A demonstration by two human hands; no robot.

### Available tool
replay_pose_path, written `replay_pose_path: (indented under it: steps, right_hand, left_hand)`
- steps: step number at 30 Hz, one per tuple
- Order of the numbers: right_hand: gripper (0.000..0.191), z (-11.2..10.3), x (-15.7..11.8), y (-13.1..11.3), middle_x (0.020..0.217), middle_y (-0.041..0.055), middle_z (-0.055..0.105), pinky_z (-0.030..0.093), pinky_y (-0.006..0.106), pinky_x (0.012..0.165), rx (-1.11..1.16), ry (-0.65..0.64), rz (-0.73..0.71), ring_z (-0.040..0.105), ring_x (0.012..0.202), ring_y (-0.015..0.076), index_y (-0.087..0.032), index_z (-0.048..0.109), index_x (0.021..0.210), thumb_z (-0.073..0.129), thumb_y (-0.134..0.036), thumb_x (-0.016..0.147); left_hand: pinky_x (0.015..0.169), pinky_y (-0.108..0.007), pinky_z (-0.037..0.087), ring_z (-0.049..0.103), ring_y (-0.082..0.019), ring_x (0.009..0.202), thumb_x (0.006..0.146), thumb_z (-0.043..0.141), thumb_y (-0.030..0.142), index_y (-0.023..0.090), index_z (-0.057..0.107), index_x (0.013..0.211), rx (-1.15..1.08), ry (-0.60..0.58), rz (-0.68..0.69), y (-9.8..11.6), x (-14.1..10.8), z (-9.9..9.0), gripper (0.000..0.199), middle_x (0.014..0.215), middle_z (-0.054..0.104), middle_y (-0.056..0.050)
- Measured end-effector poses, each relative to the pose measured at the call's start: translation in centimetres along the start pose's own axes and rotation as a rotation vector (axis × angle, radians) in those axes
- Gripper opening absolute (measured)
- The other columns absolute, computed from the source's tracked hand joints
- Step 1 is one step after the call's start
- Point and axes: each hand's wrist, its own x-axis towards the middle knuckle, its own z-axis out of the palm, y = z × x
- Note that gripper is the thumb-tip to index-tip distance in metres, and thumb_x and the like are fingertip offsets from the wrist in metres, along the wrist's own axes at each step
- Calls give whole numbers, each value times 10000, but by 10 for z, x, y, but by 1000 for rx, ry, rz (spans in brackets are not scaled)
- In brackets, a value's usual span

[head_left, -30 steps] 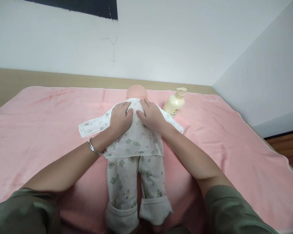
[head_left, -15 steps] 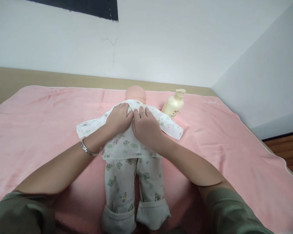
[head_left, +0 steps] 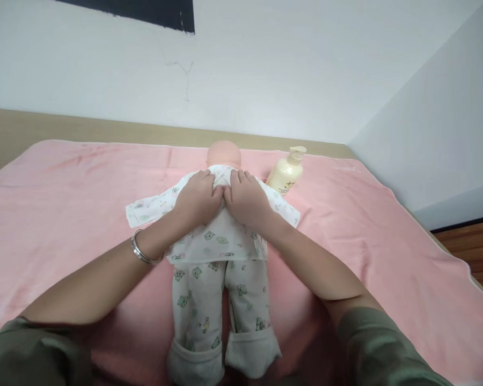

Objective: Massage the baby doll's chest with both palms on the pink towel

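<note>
A baby doll lies on a pink blanket, its bald head (head_left: 224, 154) at the far end. It wears a white printed top (head_left: 221, 244) with sleeves spread to both sides, and matching trousers (head_left: 199, 305) with turned-up cuffs. My left hand (head_left: 199, 197) rests on the upper part of the top, fingers lying over the cloth. On the other side my right hand (head_left: 247, 198) lies on the top too, its fingers pointing toward the doll's head. The two thumbs meet at the middle of the top. Neither hand visibly grips anything.
A cream pump bottle (head_left: 285, 172) lies tilted on the pink blanket (head_left: 346, 225), right of the doll's head. Behind the blanket are a wooden edge (head_left: 153, 128) and a white wall. Wooden boards show at the far right.
My right hand has shifted slightly right and its thumb now touches my left thumb. My left hand has turned a little, its thumb lower. The doll's right-side sleeve has moved slightly.
</note>
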Motion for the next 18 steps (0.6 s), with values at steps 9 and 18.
replay_pose_path:
  steps: [9, 18]
  right_hand:
    - [475, 0, 1, 2, 1337, 204, 632, 403, 500, 1204, 86, -35, -50, 532, 1343, 336, -43, 566, 1358, 309, -249, 1016]
    - [491, -2, 1, -1, 1359, 257, 598, 392, 530, 1180, 58, -34, -14, 530, 1314, 376, 13, 585, 1291, 280, -280, 1041]
  left_hand:
    - [832, -453, 511, 595, -285, 853, 900, 373, 239, 223, 479, 713, 12, 7, -12, 1, 4, -2, 215, 835, 627, -127]
    - [975, -504, 511, 612, -325, 1011, 911, 329, 209, 183, 540, 844, 18, -36, 87, -5, 6, 4, 223, 1032, 655, -182]
